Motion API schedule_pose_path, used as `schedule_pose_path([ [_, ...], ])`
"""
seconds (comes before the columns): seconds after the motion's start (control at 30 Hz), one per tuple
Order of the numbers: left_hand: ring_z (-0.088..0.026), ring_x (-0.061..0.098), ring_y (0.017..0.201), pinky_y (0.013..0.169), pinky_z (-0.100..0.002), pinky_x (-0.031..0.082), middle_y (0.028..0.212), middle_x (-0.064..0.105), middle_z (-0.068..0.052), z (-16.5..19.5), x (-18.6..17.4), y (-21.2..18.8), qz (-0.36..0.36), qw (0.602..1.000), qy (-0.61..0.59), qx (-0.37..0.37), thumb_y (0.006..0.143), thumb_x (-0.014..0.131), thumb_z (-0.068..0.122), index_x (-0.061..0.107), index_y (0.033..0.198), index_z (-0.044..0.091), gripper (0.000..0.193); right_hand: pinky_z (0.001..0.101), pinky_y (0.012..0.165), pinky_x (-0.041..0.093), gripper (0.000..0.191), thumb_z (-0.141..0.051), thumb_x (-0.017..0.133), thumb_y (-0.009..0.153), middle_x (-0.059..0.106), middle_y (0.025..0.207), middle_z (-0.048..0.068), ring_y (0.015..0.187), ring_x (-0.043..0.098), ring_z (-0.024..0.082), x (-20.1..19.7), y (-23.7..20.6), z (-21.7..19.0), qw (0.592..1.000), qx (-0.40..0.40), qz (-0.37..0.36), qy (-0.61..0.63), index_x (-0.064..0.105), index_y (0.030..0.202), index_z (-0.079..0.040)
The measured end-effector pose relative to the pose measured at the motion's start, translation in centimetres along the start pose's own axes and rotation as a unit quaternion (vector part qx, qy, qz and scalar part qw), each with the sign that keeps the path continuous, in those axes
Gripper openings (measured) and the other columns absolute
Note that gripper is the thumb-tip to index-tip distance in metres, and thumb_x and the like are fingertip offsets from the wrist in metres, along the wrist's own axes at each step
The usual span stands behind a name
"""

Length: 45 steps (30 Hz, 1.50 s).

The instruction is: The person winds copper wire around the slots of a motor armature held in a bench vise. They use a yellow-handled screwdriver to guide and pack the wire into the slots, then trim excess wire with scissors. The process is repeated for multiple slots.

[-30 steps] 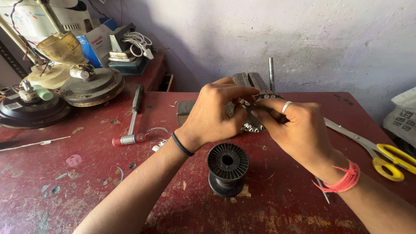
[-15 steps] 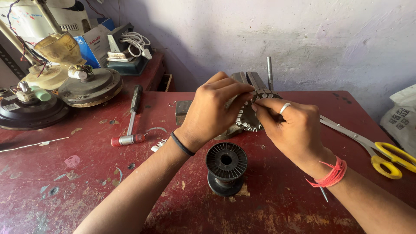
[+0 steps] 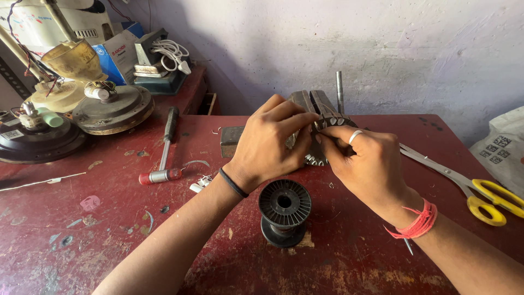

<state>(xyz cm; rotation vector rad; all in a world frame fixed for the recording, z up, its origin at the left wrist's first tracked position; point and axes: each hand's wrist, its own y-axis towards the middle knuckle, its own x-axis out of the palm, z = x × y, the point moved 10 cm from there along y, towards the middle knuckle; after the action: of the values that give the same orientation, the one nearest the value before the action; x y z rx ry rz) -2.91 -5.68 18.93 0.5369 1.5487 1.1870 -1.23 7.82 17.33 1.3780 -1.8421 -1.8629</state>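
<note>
We see both hands meet over a toothed metal stator core point(image 3: 315, 159) standing on edge at the middle of the red worktable point(image 3: 109, 229), just beyond the black wire spool point(image 3: 284, 210). The left hand point(image 3: 271, 143) curls over the core's top from the left, fingers pinched narrow against its upper rim; a black band circles that wrist. The right hand point(image 3: 364, 161), wearing a silver ring and a red thread at the wrist, presses in from the right with thumb and forefinger closed tight at the same spot on the rim. Whether a wire runs between the fingertips we cannot tell. A thin metal rod point(image 3: 339, 92) stands upright just behind the hands. To the left lies a hammer point(image 3: 164, 153) with a black grip; farther left, two round motor housings point(image 3: 112, 109) sit on the table. Yellow-handled scissors point(image 3: 464, 183) lie to the right, well apart from the core.
</note>
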Motion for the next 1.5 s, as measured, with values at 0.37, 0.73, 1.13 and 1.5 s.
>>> schedule_pose_path([
  [0.37, -0.025, 0.06, 0.086, 0.081, -0.038, 0.053, 0.094, 0.069, -0.008, -0.3, 0.3, 0.0, -0.013, 0.999, 0.03, -0.015, 0.081, 0.072, 0.008, 0.076, 0.103, 0.005, 0.022, 0.0303, 0.049, 0.048, 0.012, -0.005, 0.079, 0.089, 0.072, 0.074, 0.013, 0.055, 0.067, 0.017, 0.0, 0.3, -0.4, 1.0, -0.004, -0.01, -0.003, 0.077, 0.1, 0.0],
  [0.73, -0.027, 0.064, 0.094, 0.082, -0.039, 0.055, 0.097, 0.072, -0.008, -2.7, 1.5, -0.4, -0.021, 0.994, -0.045, -0.099, 0.088, 0.08, 0.02, 0.077, 0.108, 0.006, 0.025, 0.0296, 0.048, 0.047, 0.009, -0.005, 0.079, 0.089, 0.072, 0.071, 0.012, 0.053, 0.067, 0.016, 0.1, -0.1, 0.1, 1.0, 0.025, -0.012, 0.007, 0.076, 0.096, 0.0],
  [1.13, -0.027, 0.063, 0.103, 0.091, -0.041, 0.052, 0.105, 0.071, -0.01, -4.7, 3.8, -1.6, -0.069, 0.981, -0.086, -0.158, 0.087, 0.081, 0.034, 0.076, 0.112, 0.005, 0.038, 0.0279, 0.043, 0.045, 0.022, -0.008, 0.073, 0.095, 0.074, 0.069, 0.008, 0.048, 0.065, 0.014, -1.3, 0.3, 1.7, 0.994, 0.1, -0.041, -0.016, 0.075, 0.114, 0.002],
  [1.5, -0.026, 0.063, 0.105, 0.092, -0.041, 0.052, 0.106, 0.071, -0.009, -4.5, 3.9, -1.6, -0.076, 0.98, -0.087, -0.16, 0.087, 0.081, 0.033, 0.075, 0.116, 0.006, 0.039, 0.0254, 0.05, 0.059, 0.024, -0.017, 0.068, 0.094, 0.079, 0.074, 0.01, 0.059, 0.077, 0.014, -0.2, 0.2, 4.6, 0.952, 0.24, -0.177, 0.064, 0.076, 0.109, 0.001],
])
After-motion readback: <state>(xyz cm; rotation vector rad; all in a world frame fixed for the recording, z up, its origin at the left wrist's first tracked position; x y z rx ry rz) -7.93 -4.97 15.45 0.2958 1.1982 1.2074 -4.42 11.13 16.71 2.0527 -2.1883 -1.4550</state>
